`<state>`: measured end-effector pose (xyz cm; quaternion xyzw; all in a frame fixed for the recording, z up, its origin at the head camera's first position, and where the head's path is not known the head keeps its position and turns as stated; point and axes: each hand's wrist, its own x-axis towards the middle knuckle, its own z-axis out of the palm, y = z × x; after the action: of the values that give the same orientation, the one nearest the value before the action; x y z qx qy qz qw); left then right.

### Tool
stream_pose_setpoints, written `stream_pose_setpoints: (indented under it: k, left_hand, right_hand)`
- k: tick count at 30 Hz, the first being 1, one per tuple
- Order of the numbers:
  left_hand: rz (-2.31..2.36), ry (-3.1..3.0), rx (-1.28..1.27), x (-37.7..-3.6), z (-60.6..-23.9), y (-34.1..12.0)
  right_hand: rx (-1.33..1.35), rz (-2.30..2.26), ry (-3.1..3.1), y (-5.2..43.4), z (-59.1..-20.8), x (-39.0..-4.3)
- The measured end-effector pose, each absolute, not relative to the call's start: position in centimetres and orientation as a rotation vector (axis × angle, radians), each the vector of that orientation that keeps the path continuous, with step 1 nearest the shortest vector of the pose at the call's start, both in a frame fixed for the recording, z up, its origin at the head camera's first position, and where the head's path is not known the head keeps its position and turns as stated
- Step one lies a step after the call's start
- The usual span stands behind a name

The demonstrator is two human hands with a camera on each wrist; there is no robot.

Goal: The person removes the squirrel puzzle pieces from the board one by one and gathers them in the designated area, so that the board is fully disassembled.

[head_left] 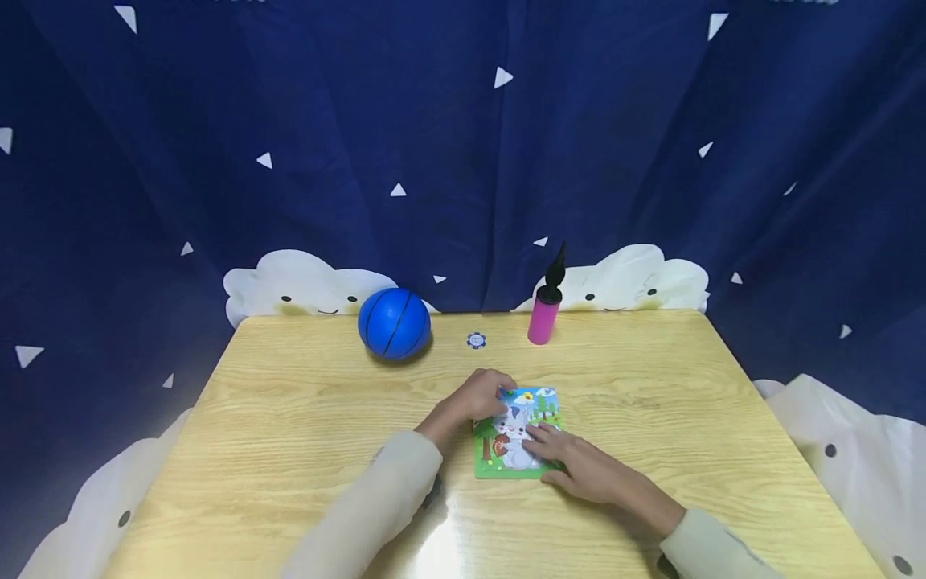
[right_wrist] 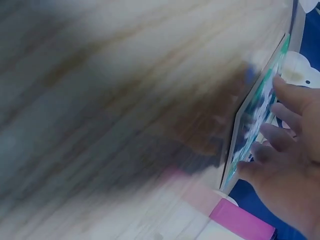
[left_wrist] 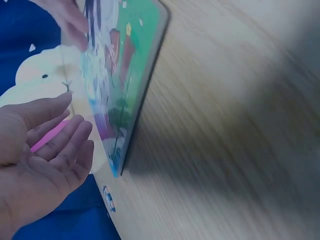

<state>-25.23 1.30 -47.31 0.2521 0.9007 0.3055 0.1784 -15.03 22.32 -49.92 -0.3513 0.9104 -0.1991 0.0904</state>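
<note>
The flat green-bordered picture puzzle (head_left: 517,434) shows a grey-white rabbit under blue sky. The round ball (head_left: 394,323) is bright blue with black seams. The upright cylindrical pump (head_left: 544,312) is pink, black-topped, on the pale wood-grain table (head_left: 289,418).

Wooden table (head_left: 289,418): light grain finish, with a glare patch on the near edge at centre.

Blue ball (head_left: 394,322): far left of centre on the table, dark seam lines visible, resting on the surface close to the far edge.

Small round token (head_left: 476,340): blue and white, lying flat between the ball and the pump, apart from both.

Pink pump (head_left: 544,312): standing upright at the far edge, right of centre, with a black nozzle on top.

Backdrop curtain (head_left: 463,145): dark blue with scattered white triangles, hanging behind and around the table. White cloud shapes with faces (head_left: 289,281) run along its lower part.
</note>
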Motion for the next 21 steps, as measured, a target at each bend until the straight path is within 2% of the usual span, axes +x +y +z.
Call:
stream_pose_setpoints:
  k: [11,21]
  left_hand:
    - [0.767,2.558,0.739,-25.5,-48.2,4.6]
    - [0.692,2.58,0.72,-25.4,-48.7,5.6]
  right_hand:
    - [-1.095,-0.477,2.724,22.6,-50.1,-15.6]
    - [-1.113,-0.434,2.758,22.5,-50.1,-15.3]
